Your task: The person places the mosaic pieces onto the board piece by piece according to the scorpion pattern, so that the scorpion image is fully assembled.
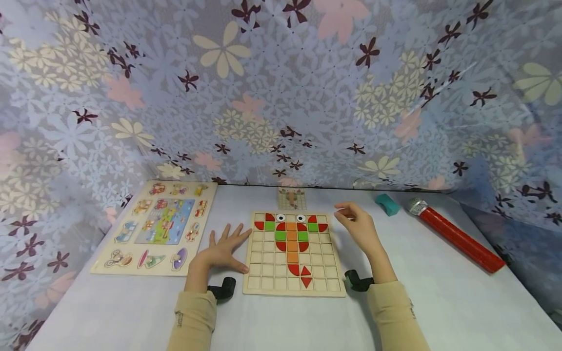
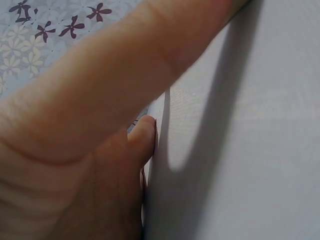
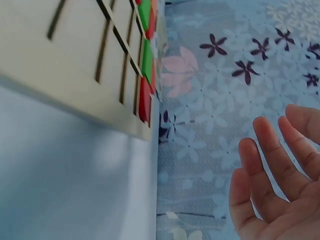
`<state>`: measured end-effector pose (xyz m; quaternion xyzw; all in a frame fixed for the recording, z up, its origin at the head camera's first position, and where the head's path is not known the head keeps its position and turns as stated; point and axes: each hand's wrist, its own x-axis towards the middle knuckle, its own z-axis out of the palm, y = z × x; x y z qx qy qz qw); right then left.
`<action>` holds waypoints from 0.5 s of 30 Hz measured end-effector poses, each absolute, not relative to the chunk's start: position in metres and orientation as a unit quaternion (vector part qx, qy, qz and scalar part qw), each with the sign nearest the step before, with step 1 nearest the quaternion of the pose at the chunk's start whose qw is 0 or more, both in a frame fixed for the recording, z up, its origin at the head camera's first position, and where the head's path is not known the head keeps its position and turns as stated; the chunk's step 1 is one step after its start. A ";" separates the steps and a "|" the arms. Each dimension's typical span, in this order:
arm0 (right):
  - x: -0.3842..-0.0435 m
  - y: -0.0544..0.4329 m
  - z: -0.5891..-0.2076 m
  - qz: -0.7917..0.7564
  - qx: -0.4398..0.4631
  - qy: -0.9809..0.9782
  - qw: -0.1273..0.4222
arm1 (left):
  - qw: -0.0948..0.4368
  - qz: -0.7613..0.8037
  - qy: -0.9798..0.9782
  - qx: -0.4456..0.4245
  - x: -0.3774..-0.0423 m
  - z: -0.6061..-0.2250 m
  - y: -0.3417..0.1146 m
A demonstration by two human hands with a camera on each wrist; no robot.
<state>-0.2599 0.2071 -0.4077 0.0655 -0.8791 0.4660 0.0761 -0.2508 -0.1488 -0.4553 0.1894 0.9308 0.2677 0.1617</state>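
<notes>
A wooden grid board [image 1: 268, 285] lies on the table, holding a pattern of coloured pieces. Orange squares [image 1: 291, 239] run down its middle, flanked by green squares [image 1: 303, 236], red quarter-rounds [image 1: 293, 269] and two white eye pieces [image 1: 280, 217]. Two red triangles [image 1: 306, 282] sit low in the grid. My left hand [image 1: 221, 251] rests with fingers spread, thumb and index fingertips right at the board's left edge. Beside the upper right corner hovers my right hand [image 1: 359, 226], its fingers loosely bent around nothing; the right wrist view shows the same bare palm and fingers [image 3: 270, 145].
Behind the board stands a small pattern card [image 1: 291, 199]. A picture puzzle board [image 1: 102, 261] lies at left. A teal block [image 1: 388, 204] and a red microphone [image 1: 461, 239] lie at right. Flowered fabric [image 1: 281, 97] hangs along the table's back edge.
</notes>
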 end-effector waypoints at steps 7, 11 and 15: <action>-0.260 0.219 -0.406 0.465 0.054 -0.879 0.088 | 0.164 0.266 0.931 0.188 -0.252 -0.451 -0.150; -0.260 0.225 -0.412 0.444 0.045 -0.889 0.102 | 0.163 0.269 0.931 0.187 -0.250 -0.453 -0.151; -0.255 0.233 -0.411 0.395 0.038 -0.910 0.118 | 0.163 0.268 0.933 0.179 -0.251 -0.455 -0.150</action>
